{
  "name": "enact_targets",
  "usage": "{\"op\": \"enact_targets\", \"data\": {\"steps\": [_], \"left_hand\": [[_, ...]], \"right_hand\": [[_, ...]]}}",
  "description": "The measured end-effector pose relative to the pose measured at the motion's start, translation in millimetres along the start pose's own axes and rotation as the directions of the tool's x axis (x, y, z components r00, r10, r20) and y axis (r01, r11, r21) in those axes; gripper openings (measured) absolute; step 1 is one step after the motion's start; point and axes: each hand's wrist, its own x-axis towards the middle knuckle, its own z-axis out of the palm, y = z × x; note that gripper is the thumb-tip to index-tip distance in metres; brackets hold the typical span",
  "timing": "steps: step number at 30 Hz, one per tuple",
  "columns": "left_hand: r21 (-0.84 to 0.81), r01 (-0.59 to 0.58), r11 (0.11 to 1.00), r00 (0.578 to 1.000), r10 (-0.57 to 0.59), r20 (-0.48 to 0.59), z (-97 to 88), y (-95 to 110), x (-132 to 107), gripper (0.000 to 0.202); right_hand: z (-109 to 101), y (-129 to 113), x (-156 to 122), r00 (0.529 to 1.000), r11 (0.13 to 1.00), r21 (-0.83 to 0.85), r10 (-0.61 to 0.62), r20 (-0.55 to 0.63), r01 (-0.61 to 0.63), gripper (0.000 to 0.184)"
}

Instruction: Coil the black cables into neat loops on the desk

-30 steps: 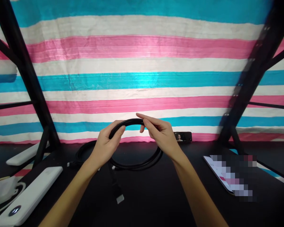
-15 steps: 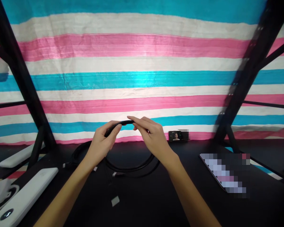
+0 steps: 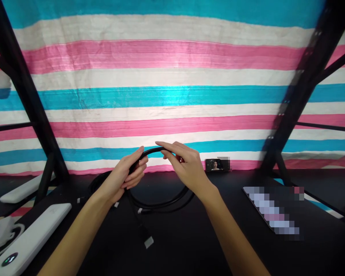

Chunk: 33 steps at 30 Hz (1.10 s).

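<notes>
The left hand (image 3: 123,174), wrapped around a black cable (image 3: 153,151), and the right hand (image 3: 189,165), pinching it, hold its formed loop over the table (image 3: 175,257) toward the back edge, a pale-tipped plug (image 3: 148,242) apparently ungathered below.

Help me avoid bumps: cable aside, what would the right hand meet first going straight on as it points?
Probably the left hand, just across the arc of the black cable. The right hand points slightly upward in view, so it might pass above, toward the striped sheet; depth is unclear.
</notes>
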Motion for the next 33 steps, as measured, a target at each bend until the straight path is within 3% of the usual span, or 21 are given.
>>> {"op": "enact_targets", "data": {"steps": [7, 12, 21, 33], "left_hand": [[0.085, -0.118, 0.989, 0.969, 0.134, -0.206, -5.0, 1.2, 1.1, 0.042], [0.069, -0.17, 0.983, 0.941, 0.183, -0.285, -7.0, 1.4, 2.4, 0.042], [0.025, -0.203, 0.979, 0.961, 0.204, -0.188, -2.0, -2.4, 0.5, 0.044], [0.037, -0.17, 0.985, 0.973, 0.174, -0.153, -0.9, -2.2, -0.4, 0.047]], "right_hand": [[0.9, -1.4, 2.7, 0.972, 0.932, 0.277, 0.231, 0.042, -0.234, 0.027], [-0.1, -3.7, 5.0, 0.965, 0.894, 0.369, 0.262, 0.026, -0.253, 0.023], [-4.1, -10.9, 4.2, 0.98, 0.935, 0.306, 0.196, -0.029, -0.178, 0.021], [-5.2, -13.1, 4.1, 0.98, 0.95, 0.256, 0.193, -0.037, -0.178, 0.02]]}}
